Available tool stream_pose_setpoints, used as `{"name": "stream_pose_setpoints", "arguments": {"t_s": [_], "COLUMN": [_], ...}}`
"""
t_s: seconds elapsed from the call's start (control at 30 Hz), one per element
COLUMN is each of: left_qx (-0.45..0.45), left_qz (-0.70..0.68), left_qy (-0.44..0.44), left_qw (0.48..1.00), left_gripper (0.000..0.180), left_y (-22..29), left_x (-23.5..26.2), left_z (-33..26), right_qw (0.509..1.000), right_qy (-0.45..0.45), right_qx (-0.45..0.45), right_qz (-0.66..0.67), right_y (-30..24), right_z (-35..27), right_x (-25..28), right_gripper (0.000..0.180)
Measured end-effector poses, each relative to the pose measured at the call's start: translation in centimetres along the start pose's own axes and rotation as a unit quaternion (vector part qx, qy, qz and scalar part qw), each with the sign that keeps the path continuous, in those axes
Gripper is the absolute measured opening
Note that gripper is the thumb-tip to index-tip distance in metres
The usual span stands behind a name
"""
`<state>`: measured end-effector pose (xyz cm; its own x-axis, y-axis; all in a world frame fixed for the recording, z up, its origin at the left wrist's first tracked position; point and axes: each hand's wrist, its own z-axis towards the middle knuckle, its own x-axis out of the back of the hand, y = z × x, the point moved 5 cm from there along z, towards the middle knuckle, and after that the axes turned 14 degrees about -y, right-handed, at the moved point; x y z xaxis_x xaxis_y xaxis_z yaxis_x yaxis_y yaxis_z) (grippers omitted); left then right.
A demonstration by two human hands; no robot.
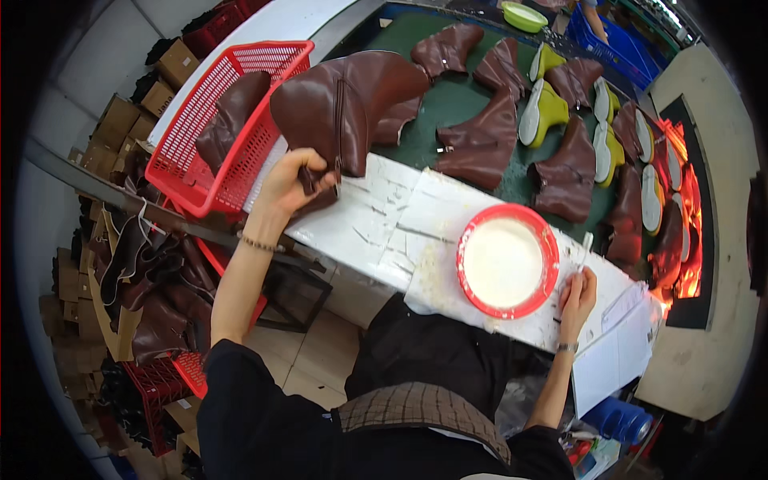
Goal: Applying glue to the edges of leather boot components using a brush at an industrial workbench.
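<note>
While a red bowl [550, 244] sits on the white table [376, 212], white paste [502, 262] fills much of it, with smears along the rim. Far left, a red basket [232, 172] with slotted sides stands tilted and holds at least 1 brown boot [232, 120]. At the far edge is a lime bowl [524, 18], its contents too small to tell. To its right stands a blue basket [612, 56], with another person's arm [593, 20] at it. On the near left, a red crate [148, 400] stands below a heap of brown uppers [172, 324].

The left hand [294, 182] is closed, its curled fingers gripping the large brown boot [344, 100] at its near edge, by the zip. That boot lies just beyond the hand, leaning far and right, between the red basket and the green belt [458, 100]. The right hand [578, 300] rests on the near right of the table, right of the red bowl, fingers bent beside a white stick [588, 242]; I cannot tell if it grips it. On the belt, more brown boots [488, 140] lie among yellow-green forms [552, 104] with pale soles.
</note>
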<state>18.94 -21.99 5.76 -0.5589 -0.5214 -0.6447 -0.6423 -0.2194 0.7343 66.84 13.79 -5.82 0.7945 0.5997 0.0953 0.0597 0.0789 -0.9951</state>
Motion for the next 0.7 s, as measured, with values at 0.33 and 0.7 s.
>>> {"name": "stream_pose_setpoints", "arguments": {"t_s": [0.33,0.7], "left_qx": [-0.076,0.043], "left_qz": [0.007,0.725], "left_qy": [0.028,0.292], "left_qw": [0.997,0.623], "left_gripper": [0.006,0.067], "left_y": [7.5,3.3], "left_x": [9.1,10.5], "left_z": [28.7,39.5], "right_qw": [0.996,0.966], "right_qy": [0.051,0.108], "right_qx": [-0.016,-0.012], "right_qz": [-0.066,-0.233], "right_y": [1.1,0.1], "right_z": [-0.6,-1.2], "right_x": [0.4,0.3], "right_gripper": [0.02,0.032]}}
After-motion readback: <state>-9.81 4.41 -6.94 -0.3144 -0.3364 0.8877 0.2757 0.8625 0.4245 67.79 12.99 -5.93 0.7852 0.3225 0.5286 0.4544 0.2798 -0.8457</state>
